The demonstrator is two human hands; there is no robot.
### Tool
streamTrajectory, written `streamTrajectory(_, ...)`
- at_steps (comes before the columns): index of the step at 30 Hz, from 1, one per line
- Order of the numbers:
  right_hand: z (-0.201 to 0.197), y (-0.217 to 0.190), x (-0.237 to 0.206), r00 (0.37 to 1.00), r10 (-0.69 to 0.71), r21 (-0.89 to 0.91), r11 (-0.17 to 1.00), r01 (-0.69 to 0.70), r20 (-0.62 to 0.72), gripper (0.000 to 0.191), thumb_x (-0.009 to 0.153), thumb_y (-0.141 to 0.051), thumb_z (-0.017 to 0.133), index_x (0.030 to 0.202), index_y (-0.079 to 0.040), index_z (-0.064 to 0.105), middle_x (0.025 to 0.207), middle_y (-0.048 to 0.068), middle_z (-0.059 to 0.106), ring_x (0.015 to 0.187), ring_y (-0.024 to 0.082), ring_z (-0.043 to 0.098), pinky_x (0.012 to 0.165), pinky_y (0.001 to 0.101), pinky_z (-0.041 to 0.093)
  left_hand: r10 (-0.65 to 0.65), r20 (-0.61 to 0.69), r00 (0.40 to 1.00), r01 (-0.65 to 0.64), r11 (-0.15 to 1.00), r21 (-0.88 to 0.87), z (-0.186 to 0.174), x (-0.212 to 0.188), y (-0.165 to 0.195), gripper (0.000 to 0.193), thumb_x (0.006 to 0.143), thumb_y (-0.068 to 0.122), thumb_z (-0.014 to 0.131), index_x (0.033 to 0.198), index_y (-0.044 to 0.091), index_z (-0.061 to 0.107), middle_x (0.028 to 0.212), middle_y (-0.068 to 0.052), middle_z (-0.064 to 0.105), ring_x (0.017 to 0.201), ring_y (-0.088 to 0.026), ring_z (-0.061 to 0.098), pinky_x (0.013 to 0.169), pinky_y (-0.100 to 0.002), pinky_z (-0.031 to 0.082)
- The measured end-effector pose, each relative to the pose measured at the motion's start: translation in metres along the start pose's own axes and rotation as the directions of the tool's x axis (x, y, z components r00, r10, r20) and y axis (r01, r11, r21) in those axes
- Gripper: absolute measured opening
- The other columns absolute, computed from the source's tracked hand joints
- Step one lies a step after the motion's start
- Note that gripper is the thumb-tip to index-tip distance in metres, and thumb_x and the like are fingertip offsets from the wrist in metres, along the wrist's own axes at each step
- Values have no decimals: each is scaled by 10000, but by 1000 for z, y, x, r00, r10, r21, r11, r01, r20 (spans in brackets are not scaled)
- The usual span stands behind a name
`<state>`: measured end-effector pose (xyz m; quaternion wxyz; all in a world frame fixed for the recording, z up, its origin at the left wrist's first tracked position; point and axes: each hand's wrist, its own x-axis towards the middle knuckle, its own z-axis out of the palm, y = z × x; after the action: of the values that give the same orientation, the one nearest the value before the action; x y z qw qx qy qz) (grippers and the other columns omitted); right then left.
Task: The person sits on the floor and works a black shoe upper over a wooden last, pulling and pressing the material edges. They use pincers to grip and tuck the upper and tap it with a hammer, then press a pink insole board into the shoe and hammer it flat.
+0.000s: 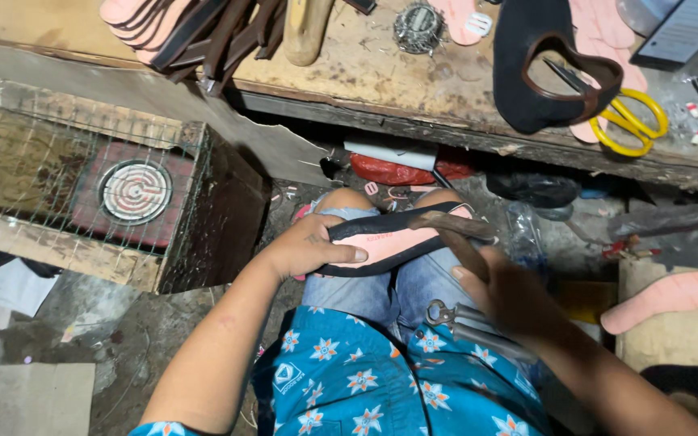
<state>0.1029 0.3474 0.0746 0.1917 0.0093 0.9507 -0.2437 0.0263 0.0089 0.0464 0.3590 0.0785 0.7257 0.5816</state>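
1. The left hand, at the centre of the frame, is wrapped around one pink shoe insole with a black strap and black rim, holding it across the person's knees.
2. The right hand, right of centre, is closed around one wooden-handled hammer, whose handle crosses the toe end of the insole.
3. One pair of grey metal pincers lies on the person's lap, just below the right hand.
4. One wooden counter runs along the top of the frame.
5. On the counter at upper right lies one pair of scissors with yellow handles, beside one black shoe upper with a brown edge.
6. At upper left of the counter, a stack of pink soles with dark straps lies heaped; I cannot count them exactly.
7. One loose pink insole lies on a wooden block at lower right.
8. One round coil heater set in a red block sits in a wire-covered wooden box at left.
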Motion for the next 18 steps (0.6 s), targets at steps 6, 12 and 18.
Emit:
streamTrajectory(6, 16, -35, -5, 964, -246, 186, 947, 262, -102, 442, 872, -362, 674, 1153, -25, 615, 793, 220, 722, 740, 389, 742, 645, 483, 551, 12, 2, 1000, -12, 999, -35, 2, 1, -4, 429, 762, 264, 858, 1086, 1, 760, 966, -35, 796, 849, -88, 701, 771, -253, 566)
streamTrajectory(12, 1, -69, -6, 960, -275, -44, 960, 277, 58, 388, 925, -415, 696, 1016, -46, 621, 724, 189, 687, 681, 365, 697, 623, 469, 515, 18, -9, 1000, -18, 1000, 6, 2, -4, -5, 396, 797, 251, 856, 1080, -11, 763, 951, -53, 771, 833, -90, 673, 754, -260, 556)
streamTrajectory(18, -22, -82, -21, 886, -424, 180, 872, 455, -186, 293, 1004, -352, 644, 846, -107, 621, 754, 122, 607, 703, 289, 532, 619, 446, 471, 13, 12, 1000, -11, 983, -183, 3, -4, -7, 441, 765, 196, 861, 1123, -18, 721, 992, -29, 786, 862, -89, 707, 773, -252, 573)
